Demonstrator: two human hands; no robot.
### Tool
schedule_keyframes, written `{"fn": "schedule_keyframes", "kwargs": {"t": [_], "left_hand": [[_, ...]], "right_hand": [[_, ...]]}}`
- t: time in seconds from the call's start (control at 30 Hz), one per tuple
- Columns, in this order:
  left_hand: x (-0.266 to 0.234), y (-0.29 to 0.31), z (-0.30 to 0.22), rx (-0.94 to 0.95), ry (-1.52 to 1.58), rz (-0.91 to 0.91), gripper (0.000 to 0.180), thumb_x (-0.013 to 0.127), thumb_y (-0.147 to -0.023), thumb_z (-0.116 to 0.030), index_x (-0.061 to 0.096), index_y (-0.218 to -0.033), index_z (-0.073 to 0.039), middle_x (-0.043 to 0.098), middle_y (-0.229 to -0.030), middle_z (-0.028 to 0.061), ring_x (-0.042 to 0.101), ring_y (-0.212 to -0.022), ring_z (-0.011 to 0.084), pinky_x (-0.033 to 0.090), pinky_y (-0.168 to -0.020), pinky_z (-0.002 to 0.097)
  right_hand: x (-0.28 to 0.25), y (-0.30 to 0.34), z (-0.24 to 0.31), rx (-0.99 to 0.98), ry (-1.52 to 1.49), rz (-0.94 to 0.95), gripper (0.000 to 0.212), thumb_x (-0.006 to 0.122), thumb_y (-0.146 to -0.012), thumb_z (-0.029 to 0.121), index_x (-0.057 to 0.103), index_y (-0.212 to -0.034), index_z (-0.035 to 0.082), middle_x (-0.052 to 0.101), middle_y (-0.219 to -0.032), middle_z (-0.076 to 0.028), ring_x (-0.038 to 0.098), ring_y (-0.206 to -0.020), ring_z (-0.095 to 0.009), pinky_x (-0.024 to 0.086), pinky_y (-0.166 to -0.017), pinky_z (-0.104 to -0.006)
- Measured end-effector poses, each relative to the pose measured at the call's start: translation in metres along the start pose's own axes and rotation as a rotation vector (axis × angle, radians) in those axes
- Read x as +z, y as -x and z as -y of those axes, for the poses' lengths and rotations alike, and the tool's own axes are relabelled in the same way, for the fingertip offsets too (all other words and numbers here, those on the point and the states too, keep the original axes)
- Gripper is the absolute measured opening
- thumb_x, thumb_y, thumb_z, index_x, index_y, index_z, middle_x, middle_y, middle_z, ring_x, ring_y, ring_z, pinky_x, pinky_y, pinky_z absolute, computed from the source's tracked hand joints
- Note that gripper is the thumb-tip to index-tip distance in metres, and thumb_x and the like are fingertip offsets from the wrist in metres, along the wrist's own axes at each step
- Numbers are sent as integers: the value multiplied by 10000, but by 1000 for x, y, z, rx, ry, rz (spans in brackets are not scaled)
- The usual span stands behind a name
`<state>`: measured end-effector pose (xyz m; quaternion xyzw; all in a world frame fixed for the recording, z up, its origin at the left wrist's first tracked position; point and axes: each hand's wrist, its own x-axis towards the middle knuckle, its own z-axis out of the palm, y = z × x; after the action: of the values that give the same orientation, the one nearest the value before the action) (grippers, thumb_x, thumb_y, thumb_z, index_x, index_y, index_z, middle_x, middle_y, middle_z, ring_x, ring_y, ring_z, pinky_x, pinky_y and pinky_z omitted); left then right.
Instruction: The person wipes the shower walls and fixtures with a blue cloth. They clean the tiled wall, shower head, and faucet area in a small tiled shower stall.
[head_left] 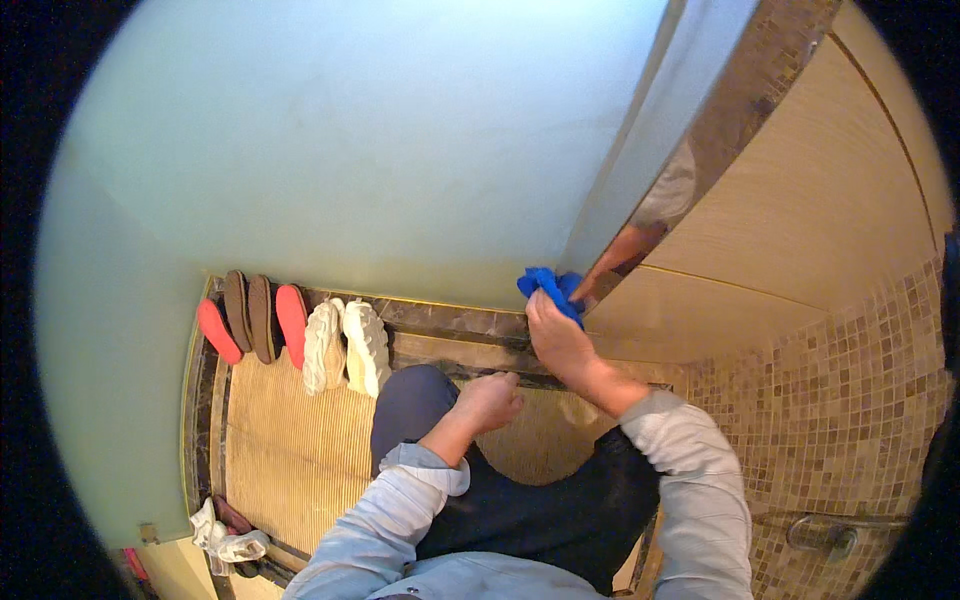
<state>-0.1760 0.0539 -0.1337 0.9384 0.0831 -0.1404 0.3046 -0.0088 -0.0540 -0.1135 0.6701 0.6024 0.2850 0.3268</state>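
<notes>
My right hand (562, 342) is closed on a blue cloth (542, 281). It presses the cloth into the low corner where the frosted glass panel (400, 150) meets the brown polished stone strip (690, 185). That shiny strip shows a blurred reflection of the hand. My left hand (490, 402) is curled into a loose fist just beside my bent knee (415, 395), with no object visible in it. Part of the blue cloth is hidden behind my right fingers.
Red slippers (292, 322), brown slippers (262, 320) and white sneakers (365, 347) lean along the dark stone ledge (450, 322). More white shoes (240, 546) lie at lower left. Mosaic tiles (820, 400) and a metal fixture (845, 540) are at right.
</notes>
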Motion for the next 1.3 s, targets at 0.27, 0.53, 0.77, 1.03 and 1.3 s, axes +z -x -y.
{"fn": "schedule_keyframes", "kwargs": {"t": [0.27,0.53,0.77,1.03,1.3], "left_hand": [[19,13,7,37,-27,6,360,621,-939,-359,654,-1088,-33,725,-1058,231,697,-984,435,554,-854,549],[15,3,12,15,-21,11,354,585,-923,-330,685,-1042,-12,735,-1031,244,706,-992,423,553,-861,545],[24,-17,13,54,-96,63,397,615,-917,-363,689,-1104,-21,739,-1040,237,704,-1004,426,555,-874,537],[14,-18,-4,107,-70,28,432,669,-891,-385,720,-1166,-55,734,-1071,249,698,-1025,434,553,-906,532],[19,-17,-10,87,-87,22,381,703,-880,-344,728,-1106,-39,731,-1051,262,698,-1012,441,554,-890,525]], "right_hand": [[59,-17,114,-215,3,353,467,523,-954,279,726,-1240,-29,627,-1315,-242,524,-1271,-423,333,-1136,-596],[-7,-10,31,-26,-93,174,426,540,-909,261,770,-1114,-34,670,-1193,-266,586,-1172,-426,370,-1121,-567],[-125,33,-124,126,-117,-154,460,499,-932,263,699,-1188,-63,621,-1338,-261,501,-1359,-428,251,-1254,-548],[-171,63,-221,581,-253,-828,338,597,-832,235,636,-1079,8,539,-1328,-252,492,-1292,-461,357,-1146,-623],[-66,54,-66,766,-523,-637,162,621,-821,178,606,-946,76,530,-1091,-188,527,-1038,-364,461,-926,-500]]}}
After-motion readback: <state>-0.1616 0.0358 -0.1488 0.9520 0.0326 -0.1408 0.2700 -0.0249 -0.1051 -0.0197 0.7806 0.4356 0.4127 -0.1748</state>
